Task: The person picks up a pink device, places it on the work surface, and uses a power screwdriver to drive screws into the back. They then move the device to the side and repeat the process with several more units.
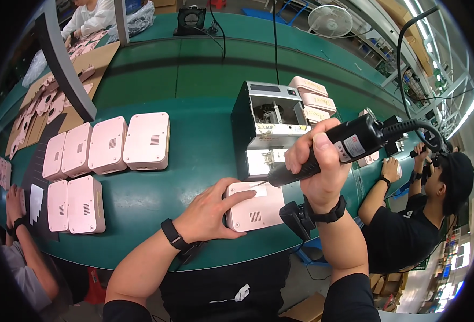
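A pale pink plastic box (255, 217) with a small slotted vent lies on the green table in front of me. My left hand (210, 212) grips its left side, index finger stretched over the top face and thumb at the near edge. In my right hand (321, 161) is a black electric screwdriver (358, 140), held tilted, with its cable leaving the rear end. Its thin bit points down at the box's far edge, close to my left index finger. Whether a screw sits under the tip is too small to tell.
Just beyond the box stands a black screw feeder (272, 126). Finished-looking pink boxes (147, 140) stand in two rows at left; more pink cases (314, 96) are stacked behind the feeder. Co-workers sit on both sides, one (416, 214) close at right. A cable (400, 59) hangs overhead.
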A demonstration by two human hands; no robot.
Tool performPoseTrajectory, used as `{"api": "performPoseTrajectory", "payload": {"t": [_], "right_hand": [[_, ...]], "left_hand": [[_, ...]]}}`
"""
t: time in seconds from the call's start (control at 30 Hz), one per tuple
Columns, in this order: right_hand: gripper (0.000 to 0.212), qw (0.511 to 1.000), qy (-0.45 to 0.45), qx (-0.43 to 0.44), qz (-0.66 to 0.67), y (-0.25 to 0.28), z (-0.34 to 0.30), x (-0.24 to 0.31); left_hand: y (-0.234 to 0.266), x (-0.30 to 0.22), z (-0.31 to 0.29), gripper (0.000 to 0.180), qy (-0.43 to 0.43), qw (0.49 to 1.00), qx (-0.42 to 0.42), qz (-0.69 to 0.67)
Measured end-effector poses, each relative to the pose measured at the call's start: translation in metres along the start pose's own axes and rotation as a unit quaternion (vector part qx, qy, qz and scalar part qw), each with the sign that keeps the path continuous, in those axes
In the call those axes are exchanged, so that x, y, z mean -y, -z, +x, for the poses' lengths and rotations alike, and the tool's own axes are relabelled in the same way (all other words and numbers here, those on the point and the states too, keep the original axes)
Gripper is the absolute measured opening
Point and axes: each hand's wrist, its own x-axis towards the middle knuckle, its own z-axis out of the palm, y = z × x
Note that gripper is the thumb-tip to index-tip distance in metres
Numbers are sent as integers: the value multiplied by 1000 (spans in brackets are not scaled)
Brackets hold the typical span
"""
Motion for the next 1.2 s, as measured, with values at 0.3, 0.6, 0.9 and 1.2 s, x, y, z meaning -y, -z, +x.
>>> {"api": "performPoseTrajectory", "payload": {"t": [0.3,0.6,0.9,1.2], "right_hand": [[18,1000,-15,11,-8,-6,-2,-5],[20,999,-16,17,22,-2,-3,-4],[20,998,-27,46,33,4,3,-6],[16,998,-10,-26,52,7,12,26]], "left_hand": [[-3,4,0,82,-5,1000,-12,-5],[0,0,-1,81,-8,1000,-9,-3],[-1,0,-2,82,-8,1000,-4,5],[-2,-4,-2,81,-18,999,-4,26]]}}
